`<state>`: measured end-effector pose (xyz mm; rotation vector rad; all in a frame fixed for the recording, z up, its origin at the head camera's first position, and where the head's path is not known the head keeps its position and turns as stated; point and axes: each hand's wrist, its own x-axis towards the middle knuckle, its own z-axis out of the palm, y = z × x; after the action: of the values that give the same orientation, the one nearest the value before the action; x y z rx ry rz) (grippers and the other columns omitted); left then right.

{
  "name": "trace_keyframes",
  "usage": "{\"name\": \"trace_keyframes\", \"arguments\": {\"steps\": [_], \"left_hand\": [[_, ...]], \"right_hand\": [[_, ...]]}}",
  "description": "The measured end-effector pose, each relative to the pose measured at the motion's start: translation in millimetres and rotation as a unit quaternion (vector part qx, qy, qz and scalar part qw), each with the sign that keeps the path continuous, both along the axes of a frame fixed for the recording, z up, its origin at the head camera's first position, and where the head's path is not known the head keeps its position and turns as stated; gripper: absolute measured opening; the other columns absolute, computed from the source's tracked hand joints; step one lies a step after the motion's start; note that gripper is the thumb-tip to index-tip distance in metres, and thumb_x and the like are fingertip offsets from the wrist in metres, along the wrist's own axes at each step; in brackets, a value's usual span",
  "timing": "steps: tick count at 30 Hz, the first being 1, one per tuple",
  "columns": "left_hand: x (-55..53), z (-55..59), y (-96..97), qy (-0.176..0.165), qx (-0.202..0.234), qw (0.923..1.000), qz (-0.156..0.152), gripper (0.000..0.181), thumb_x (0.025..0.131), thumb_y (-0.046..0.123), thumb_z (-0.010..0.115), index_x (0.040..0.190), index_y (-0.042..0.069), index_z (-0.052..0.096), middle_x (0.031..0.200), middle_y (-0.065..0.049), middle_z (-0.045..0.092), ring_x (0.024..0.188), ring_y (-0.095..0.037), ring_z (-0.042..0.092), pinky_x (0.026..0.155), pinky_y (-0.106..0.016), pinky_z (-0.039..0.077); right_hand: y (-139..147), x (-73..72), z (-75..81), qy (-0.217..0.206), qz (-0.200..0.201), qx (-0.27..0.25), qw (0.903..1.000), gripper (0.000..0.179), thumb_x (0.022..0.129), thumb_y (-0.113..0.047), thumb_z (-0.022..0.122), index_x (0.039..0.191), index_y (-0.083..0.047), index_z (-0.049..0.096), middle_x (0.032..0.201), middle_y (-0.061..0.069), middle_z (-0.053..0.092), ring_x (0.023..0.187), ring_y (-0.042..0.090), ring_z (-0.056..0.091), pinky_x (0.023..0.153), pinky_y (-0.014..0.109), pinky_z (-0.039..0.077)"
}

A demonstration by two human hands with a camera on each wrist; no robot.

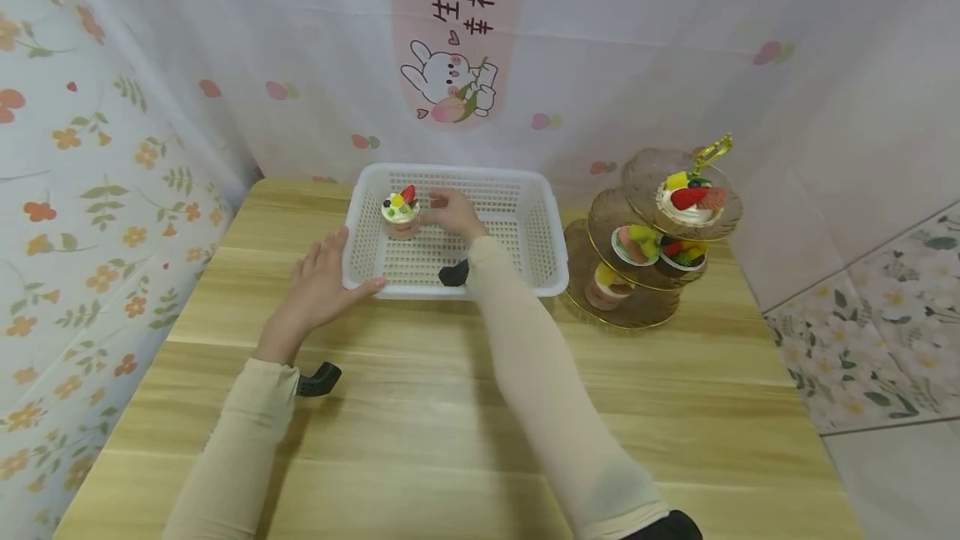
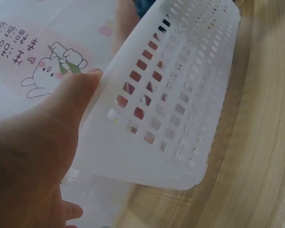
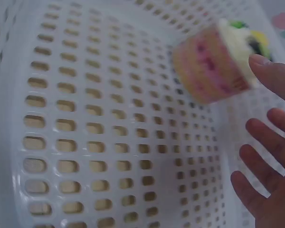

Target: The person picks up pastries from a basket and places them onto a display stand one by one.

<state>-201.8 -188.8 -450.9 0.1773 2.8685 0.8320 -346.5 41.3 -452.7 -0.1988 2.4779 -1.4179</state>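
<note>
A white perforated plastic basket stands on the table near the curtain. Inside it, toward the left end, sits a toy dessert cup with cream, a strawberry and other fruit on top. My right hand is over the basket, just right of the cup. In the right wrist view its fingers are spread, with the thumb near the cream; whether it touches is unclear. My left hand rests on the basket's front left corner. Its thumb lies on the rim, and the other fingers extend along the left side.
Right of the basket stands a tiered amber stand with gold edges. It bears a strawberry tart on top and several smaller toy desserts below. Curtains hang behind and to the left of the wooden table.
</note>
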Motion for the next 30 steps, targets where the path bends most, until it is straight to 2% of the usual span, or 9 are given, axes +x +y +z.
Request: {"name": "trace_keyframes", "arguments": {"steps": [3, 6, 13, 23, 30], "left_hand": [[1.1, -0.4, 1.7, 0.001, 0.001, 1.0000, 0.001, 0.114, 0.086, 0.073, 0.054, 0.159, 0.011, -0.009, 0.166, -0.026, -0.001, 0.150, -0.055, -0.001, 0.115, -0.075, 0.001], [1.6, -1.2, 2.8, 0.003, 0.001, 1.0000, 0.002, 0.114, 0.086, 0.073, 0.054, 0.160, 0.012, -0.008, 0.166, -0.025, 0.000, 0.151, -0.054, -0.001, 0.115, -0.075, 0.001], [0.8, -2.5, 3.6, 0.002, 0.003, 1.0000, 0.005, 0.115, 0.085, 0.073, 0.056, 0.160, 0.012, -0.007, 0.166, -0.024, 0.000, 0.151, -0.053, -0.001, 0.116, -0.074, 0.001], [-0.6, -6.0, -0.1, 0.009, -0.001, 0.9999, 0.011, 0.115, 0.085, 0.073, 0.056, 0.160, 0.013, -0.006, 0.166, -0.024, 0.002, 0.151, -0.052, 0.000, 0.116, -0.074, 0.001], [-0.1, -6.1, -0.3, 0.011, 0.003, 0.9999, 0.011, 0.114, 0.085, 0.072, 0.057, 0.160, 0.013, -0.006, 0.166, -0.024, 0.001, 0.151, -0.052, 0.000, 0.116, -0.073, 0.001]], "right_hand": [[-5, -0.3, -10.0, -0.002, 0.003, 0.025, 0.9997, 0.072, 0.084, -0.026, 0.079, 0.147, -0.018, 0.047, 0.145, 0.009, 0.055, 0.134, 0.028, 0.052, 0.110, 0.047, 0.045], [-10, -1.3, -13.3, 0.005, 0.006, 0.042, 0.9991, 0.077, 0.080, -0.028, 0.083, 0.148, -0.021, 0.046, 0.145, 0.007, 0.056, 0.135, 0.026, 0.052, 0.111, 0.047, 0.043], [-18, -8.2, -21.7, 0.038, 0.008, 0.082, 0.9959, 0.079, 0.078, -0.029, 0.085, 0.147, -0.020, 0.048, 0.141, 0.005, 0.060, 0.133, 0.022, 0.054, 0.113, 0.042, 0.042], [-27, -12.8, -27.8, 0.021, 0.009, 0.053, 0.9983, 0.077, 0.079, -0.027, 0.084, 0.146, -0.018, 0.048, 0.144, 0.005, 0.056, 0.134, 0.023, 0.052, 0.113, 0.042, 0.042], [-25, -15.4, -31.0, 0.002, -0.003, 0.000, 1.0000, 0.077, 0.077, -0.026, 0.086, 0.145, -0.020, 0.049, 0.142, 0.005, 0.059, 0.132, 0.021, 0.055, 0.112, 0.041, 0.044]]}}
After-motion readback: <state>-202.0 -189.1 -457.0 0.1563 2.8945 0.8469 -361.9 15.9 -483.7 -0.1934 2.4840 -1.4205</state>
